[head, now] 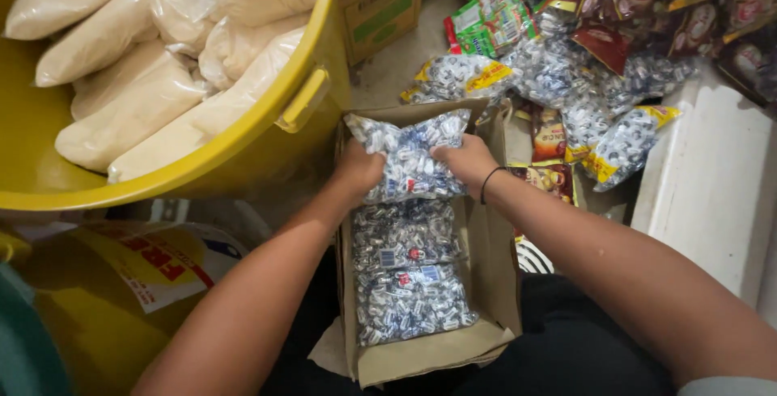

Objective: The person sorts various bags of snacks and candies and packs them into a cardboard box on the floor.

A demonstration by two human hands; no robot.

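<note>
Both hands gripped one clear bag of wrapped candies (pixel 411 157) over the far end of the open cardboard box (pixel 491 283): left hand (pixel 358 171) clenched on its left edge, right hand (pixel 467 161) on its right. More candy bags (pixel 409 279) lay packed inside the box. Far left stood a yellow tub (pixel 301 101) of pale powder sacks (pixel 146 97).

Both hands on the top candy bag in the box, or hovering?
Touching. The head view shows the left hand and the right hand gripping opposite edges of the top candy bag, fingers pressed into the plastic.
</note>
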